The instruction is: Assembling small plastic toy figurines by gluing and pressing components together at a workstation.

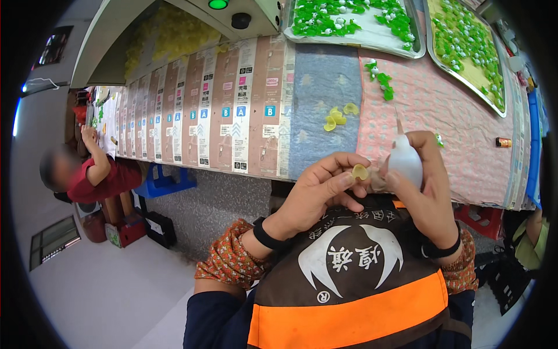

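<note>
Wears, nearest of all, a dark apron [285,291] with an orange band [349,314], and floral sleeve covers [224,256]. Just beyond, pinches a small pale-yellow cup-shaped piece [360,172] in the left grip [318,189], closed on it between thumb and forefinger, near the front edge of the cloth-covered tabletop [476,166]. Looks very light, thin and fairly stiff, perhaps slick and easily dropped; best taken lightly by the rim, with the hollow left clear. Beside it, holds a white bottle [406,164] with a thin nozzle [399,123] in the right grip [433,189], wrapped around the sides. Looks light and soft-walled, likely to give under pressure; best held around the middle.

Holds the left forearm slanting inward, lower fingers loosely curled; holds the right wrist bent inward, thumb across the bottle's near side, nozzle pointing away from the body.

Farther out, on the tabletop: loose yellow pieces [334,117], a few green-and-white figures [382,83], then two metal trays [349,42] heaped with more. Off to the far left, a co-worker in red [99,181], bent over small green things.
</note>
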`<state>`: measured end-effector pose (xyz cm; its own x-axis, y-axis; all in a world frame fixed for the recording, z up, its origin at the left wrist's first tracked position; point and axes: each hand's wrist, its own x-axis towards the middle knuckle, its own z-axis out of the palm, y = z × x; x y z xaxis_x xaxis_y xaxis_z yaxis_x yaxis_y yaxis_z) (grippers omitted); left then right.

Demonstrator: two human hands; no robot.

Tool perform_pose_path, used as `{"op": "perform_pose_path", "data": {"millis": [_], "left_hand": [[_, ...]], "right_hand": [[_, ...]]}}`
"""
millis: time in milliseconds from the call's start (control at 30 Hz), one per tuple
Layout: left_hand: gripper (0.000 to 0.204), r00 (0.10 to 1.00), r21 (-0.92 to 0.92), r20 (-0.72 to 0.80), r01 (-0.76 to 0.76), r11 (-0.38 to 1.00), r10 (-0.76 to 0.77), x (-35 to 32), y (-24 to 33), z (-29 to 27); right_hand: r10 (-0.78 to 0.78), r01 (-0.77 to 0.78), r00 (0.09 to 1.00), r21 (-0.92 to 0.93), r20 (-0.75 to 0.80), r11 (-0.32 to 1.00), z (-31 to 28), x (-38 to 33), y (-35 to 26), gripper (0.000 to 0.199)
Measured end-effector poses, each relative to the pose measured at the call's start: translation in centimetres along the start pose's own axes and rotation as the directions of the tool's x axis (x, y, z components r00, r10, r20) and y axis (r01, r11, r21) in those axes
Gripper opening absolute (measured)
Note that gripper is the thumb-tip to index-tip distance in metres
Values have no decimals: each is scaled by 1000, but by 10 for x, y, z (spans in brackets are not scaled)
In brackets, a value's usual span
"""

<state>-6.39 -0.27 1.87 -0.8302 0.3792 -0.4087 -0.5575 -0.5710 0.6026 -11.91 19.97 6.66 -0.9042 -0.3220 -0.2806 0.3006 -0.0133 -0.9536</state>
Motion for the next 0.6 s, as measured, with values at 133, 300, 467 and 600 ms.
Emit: {"op": "perform_pose_path", "data": {"millis": [133, 300, 467, 600], "left_hand": [[32, 999, -70, -33, -18, 997, 15, -2, 2, -2], [33, 998, -143, 27, -50, 988, 54, 0, 1, -5], [32, 998, -124, 29, -59, 991, 63, 0, -1, -7], [31, 996, -123, 56, -58, 991, 65, 1, -3, -8]], "right_hand": [[-254, 285, 958, -424, 129, 859, -16, -9, -8, 35], [-384, 471, 882, -543, 274, 695, -21, -21, -16, 40], [-504, 597, 799, -535, 328, 598, -23, -26, -21, 44], [-537, 623, 778, -514, 327, 590, -23, -25, -17, 41]]}}
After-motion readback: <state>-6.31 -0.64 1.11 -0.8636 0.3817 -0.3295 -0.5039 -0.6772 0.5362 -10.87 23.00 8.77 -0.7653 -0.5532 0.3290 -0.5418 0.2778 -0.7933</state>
